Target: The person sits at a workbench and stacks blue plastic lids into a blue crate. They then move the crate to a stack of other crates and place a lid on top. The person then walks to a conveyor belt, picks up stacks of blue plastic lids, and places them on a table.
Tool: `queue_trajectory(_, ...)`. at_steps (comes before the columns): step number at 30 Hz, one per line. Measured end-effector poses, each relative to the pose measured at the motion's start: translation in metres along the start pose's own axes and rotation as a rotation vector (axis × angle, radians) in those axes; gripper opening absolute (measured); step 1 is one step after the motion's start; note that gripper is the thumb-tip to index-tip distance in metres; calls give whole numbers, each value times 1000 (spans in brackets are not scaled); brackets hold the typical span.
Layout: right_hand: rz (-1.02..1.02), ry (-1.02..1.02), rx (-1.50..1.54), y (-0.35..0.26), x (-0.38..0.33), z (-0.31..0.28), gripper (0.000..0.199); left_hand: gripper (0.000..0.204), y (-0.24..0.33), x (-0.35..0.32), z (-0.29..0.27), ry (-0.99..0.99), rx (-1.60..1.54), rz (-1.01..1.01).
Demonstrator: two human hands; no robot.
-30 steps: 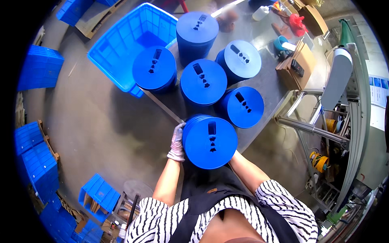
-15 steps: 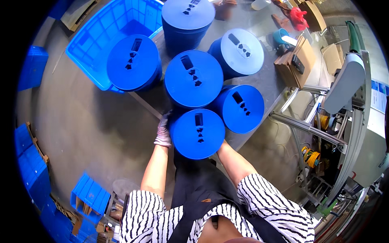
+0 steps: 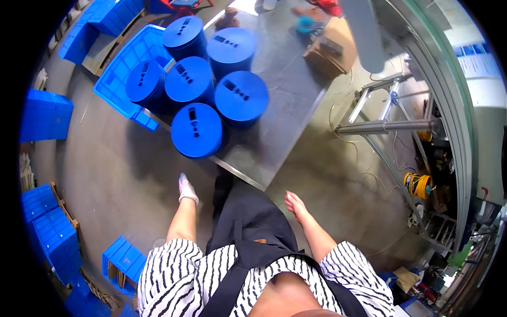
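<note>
My left hand [image 3: 187, 190], in a light glove, hangs off the table's near edge with its fingers stretched out and nothing in it. My bare right hand [image 3: 296, 206] is just off the table's near corner, also open and holding nothing. Several round blue drums with dark cut-outs in their tops cluster on the metal table [image 3: 280, 95]. The nearest blue drum [image 3: 196, 132] stands at the table edge, beyond my left hand and apart from it. Another blue drum [image 3: 242, 98] is behind it to the right. At the left, a drum [image 3: 145, 82] stands beside the crate.
An open blue plastic crate [image 3: 116, 87] adjoins the table's left side. Folded cardboard [image 3: 332, 47] lies at the table's right. A metal frame [image 3: 385, 127] rises to the right, with a yellow reel [image 3: 417, 185] below. Stacked blue crates [image 3: 53, 235] stand at the far left.
Both hands have let go of the nearest drum and drawn back toward me, apart from each other. The view has shifted, so the drums appear farther away and to the left.
</note>
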State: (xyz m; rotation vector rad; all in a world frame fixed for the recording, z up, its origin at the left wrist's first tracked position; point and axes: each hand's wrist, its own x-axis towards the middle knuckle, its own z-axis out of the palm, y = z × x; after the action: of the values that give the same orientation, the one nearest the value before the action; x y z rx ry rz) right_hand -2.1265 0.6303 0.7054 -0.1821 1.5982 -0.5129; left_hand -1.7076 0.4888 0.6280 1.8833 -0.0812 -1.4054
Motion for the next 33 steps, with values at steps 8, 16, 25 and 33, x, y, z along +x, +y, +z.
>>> queue_trajectory(8, 120, 676, 355, 230, -178, -244, 36, 68, -134, -118, 26, -202, 747, -193)
queue_trajectory(16, -67, 968, 951, 342, -263, -345, 32, 42, -185, -355, 289, -1058, 1535, 721)
queue_trajectory(25, -500, 386, 1036, 390, -155, -376, 37, 45, -251, -283, 423, -1497, 2371, 1329)
queue_trajectory(33, -157, 1141, 1282, 393, -319, -552, 29, 37, -408, -483, 641, -1196, 2782, 1004)
